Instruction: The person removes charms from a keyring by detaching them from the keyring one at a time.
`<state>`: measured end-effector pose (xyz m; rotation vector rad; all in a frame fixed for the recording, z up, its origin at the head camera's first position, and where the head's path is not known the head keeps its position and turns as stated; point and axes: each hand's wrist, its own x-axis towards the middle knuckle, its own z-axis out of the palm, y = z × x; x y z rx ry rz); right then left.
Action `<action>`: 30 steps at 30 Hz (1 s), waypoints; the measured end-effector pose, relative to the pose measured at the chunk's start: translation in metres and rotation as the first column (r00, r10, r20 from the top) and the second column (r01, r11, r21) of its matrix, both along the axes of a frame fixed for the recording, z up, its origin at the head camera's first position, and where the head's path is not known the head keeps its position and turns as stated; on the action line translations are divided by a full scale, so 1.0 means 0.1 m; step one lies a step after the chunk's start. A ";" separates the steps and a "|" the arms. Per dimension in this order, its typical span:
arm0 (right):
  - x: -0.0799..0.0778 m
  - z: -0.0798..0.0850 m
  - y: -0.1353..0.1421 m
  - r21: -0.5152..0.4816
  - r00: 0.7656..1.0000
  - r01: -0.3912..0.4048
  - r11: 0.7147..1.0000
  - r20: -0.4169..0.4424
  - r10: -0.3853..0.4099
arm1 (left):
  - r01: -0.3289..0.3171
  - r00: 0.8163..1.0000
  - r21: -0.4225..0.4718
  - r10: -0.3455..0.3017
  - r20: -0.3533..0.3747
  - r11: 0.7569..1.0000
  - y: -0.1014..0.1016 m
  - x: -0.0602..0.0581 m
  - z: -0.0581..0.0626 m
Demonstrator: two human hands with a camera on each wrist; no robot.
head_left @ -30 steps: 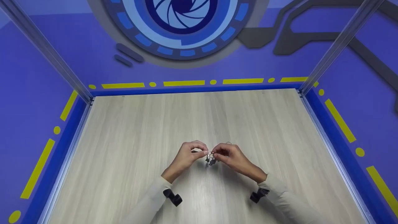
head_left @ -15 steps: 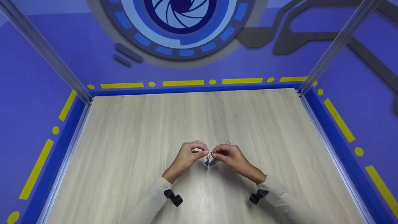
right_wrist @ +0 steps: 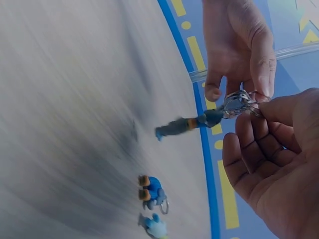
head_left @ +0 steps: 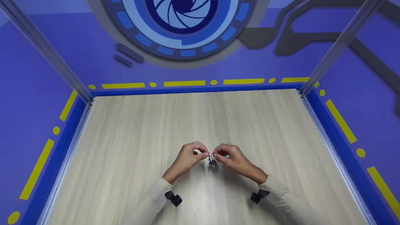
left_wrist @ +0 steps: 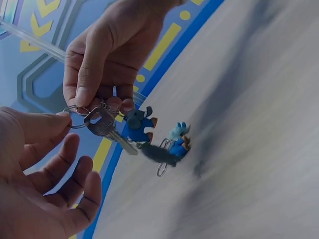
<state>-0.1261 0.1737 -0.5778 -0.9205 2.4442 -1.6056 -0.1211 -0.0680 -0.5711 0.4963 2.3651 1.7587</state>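
Note:
Close together over the table, my left hand [head_left: 190, 156] and right hand [head_left: 232, 158] pinch a metal split ring [left_wrist: 77, 127] between thumb and fingertips. A silver key [left_wrist: 103, 126] hangs by it in the left wrist view. Beside the key dangles a small figurine keychain [left_wrist: 137, 124], with a grey head and blue body. A longer dark grey piece [right_wrist: 175, 127] shows beyond the figurine's head in the right wrist view. Metal rings and chain [right_wrist: 238, 103] bunch at the fingertips there. My fingers partly hide where these join.
On the wooden table [head_left: 150, 125] lie a blue figurine [right_wrist: 154, 188] with a metal ring and a light-blue figurine [right_wrist: 156, 227]. In the head view, the right hand mostly hides them. Blue panels [head_left: 193, 72] border the table's back and sides.
Both hands stay nearly in place, pinching at the ring. The hanging key and figurine have swung together and now hang bunched between the hands; earlier they hung apart.

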 end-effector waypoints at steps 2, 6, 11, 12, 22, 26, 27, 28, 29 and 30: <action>-0.01 0.01 0.01 0.047 0.999 -0.007 0.999 -0.036 0.009 | -0.007 0.998 -0.056 0.004 -0.056 0.998 0.01 0.01 0.01; -0.02 0.03 0.01 0.109 0.994 -0.025 0.994 -0.107 0.036 | -0.021 0.983 -0.154 -0.008 -0.183 0.988 0.05 0.03 0.04; -0.03 0.04 0.01 0.140 0.987 -0.040 0.989 -0.151 0.061 | -0.042 0.950 -0.265 -0.044 -0.309 0.963 0.10 0.04 0.07; -0.04 0.04 0.01 0.143 0.987 -0.042 0.989 -0.148 0.064 | -0.047 0.945 -0.275 -0.047 -0.322 0.960 0.10 0.04 0.07; -0.04 0.05 0.06 0.089 0.997 -0.026 0.996 -0.066 0.032 | -0.131 0.977 -0.062 0.119 -0.175 0.989 0.09 0.02 -0.01; -0.04 0.06 0.05 0.047 0.997 -0.010 0.999 -0.071 0.013 | -0.189 0.979 0.022 0.190 -0.071 0.982 0.10 0.04 -0.04; -0.04 0.06 0.05 0.038 0.998 -0.007 0.999 -0.068 0.009 | -0.198 0.979 0.038 0.200 -0.046 0.980 0.10 0.04 -0.05; -0.04 0.06 0.04 0.028 0.998 -0.005 1.000 -0.066 0.007 | -0.205 0.978 0.050 0.206 -0.024 0.978 0.10 0.05 -0.06; -0.03 0.06 0.04 0.020 0.998 -0.002 1.000 -0.063 0.003 | -0.207 0.978 0.062 0.208 -0.006 0.976 0.10 0.05 -0.07; -0.03 0.06 0.04 0.016 0.998 0.005 1.000 -0.062 -0.004 | -0.206 0.979 0.065 0.206 0.003 0.976 0.11 0.06 -0.08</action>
